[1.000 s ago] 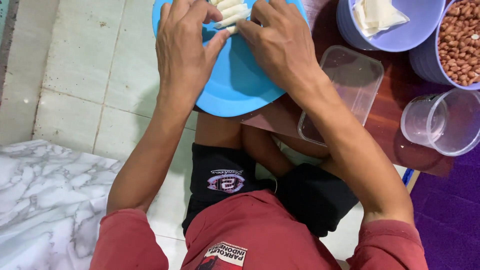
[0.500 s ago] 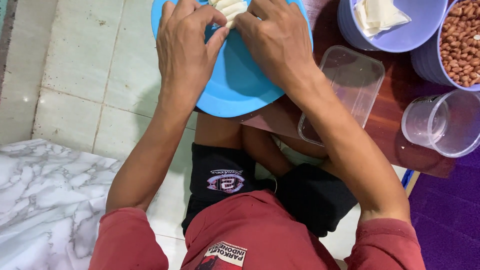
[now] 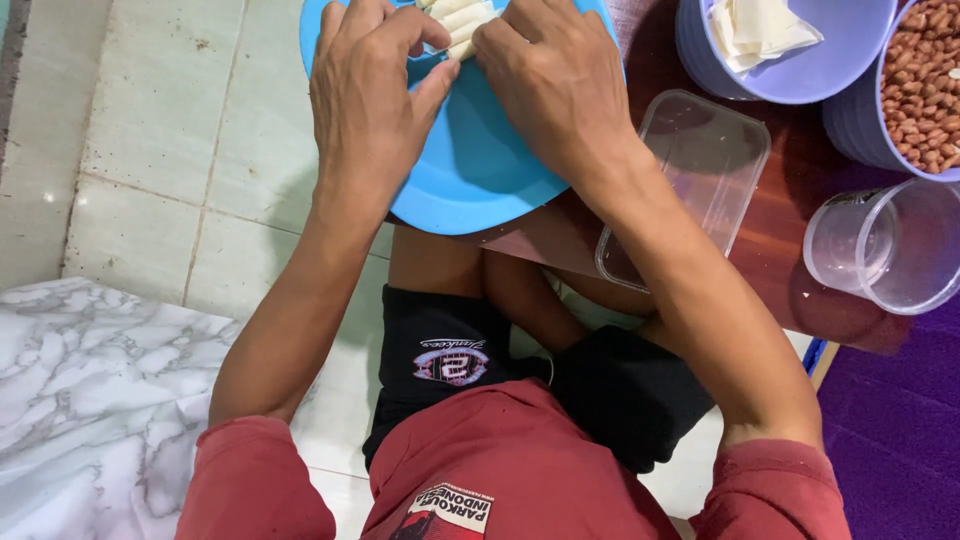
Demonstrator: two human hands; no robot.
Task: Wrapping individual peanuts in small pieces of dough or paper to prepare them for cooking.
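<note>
Rolls (image 3: 460,22) pale, thin, stacked together

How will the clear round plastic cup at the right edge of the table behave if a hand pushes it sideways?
The clear round plastic cup looks thin-walled and I can see nothing inside it, so it is probably very light and would slide or tip at a small push. It appears to lie partly over the edge of the dark wooden table, so a nudge could drop it. If it fell on its round wall, it would likely roll.
</note>
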